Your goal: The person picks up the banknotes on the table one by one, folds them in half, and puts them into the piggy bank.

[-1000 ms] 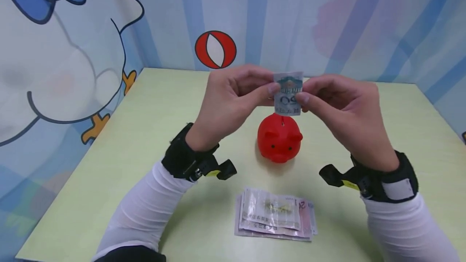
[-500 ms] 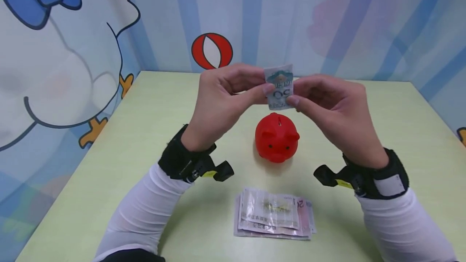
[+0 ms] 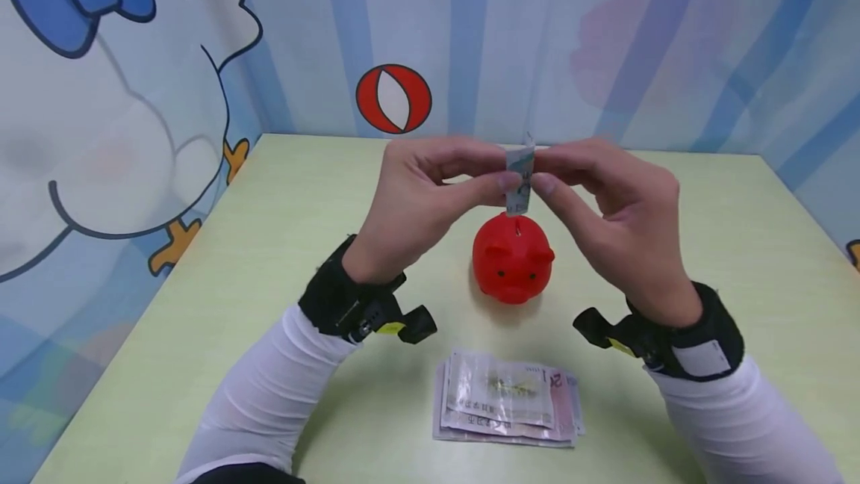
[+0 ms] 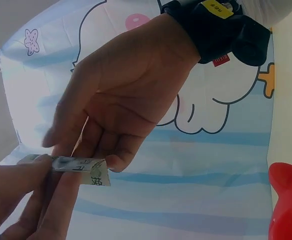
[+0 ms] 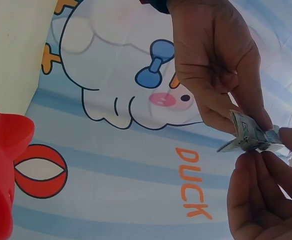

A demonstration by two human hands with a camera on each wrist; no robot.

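Note:
Thumb and fingers of my left hand [image 3: 426, 204] pinch the left side of a small folded banknote [image 3: 519, 179]. My right hand [image 3: 621, 215] pinches the note's other side, with the two thumbs almost meeting. The note is a narrow strip, greenish blue with dark print; both the left wrist view and the right wrist view show its folded layers loosely parted at one end. Just below it in the head view, a red piggy bank [image 3: 513, 267] stands on the table, snout toward me. A slot [image 3: 518, 228] opens in its top. Neither hand touches the bank.
A stack of banknotes [image 3: 507, 402] lies nearer to me, in front of the piggy bank. The pale yellow table [image 3: 269, 260] ends at a wall sheet [image 3: 510, 36] printed with stripes and cartoons. Black camera straps sit on both wrists.
The banknote, flat and wider before with its printed 50 showing, is now folded into a narrow strip. My right hand has come closer to my left, and the note has dropped slightly.

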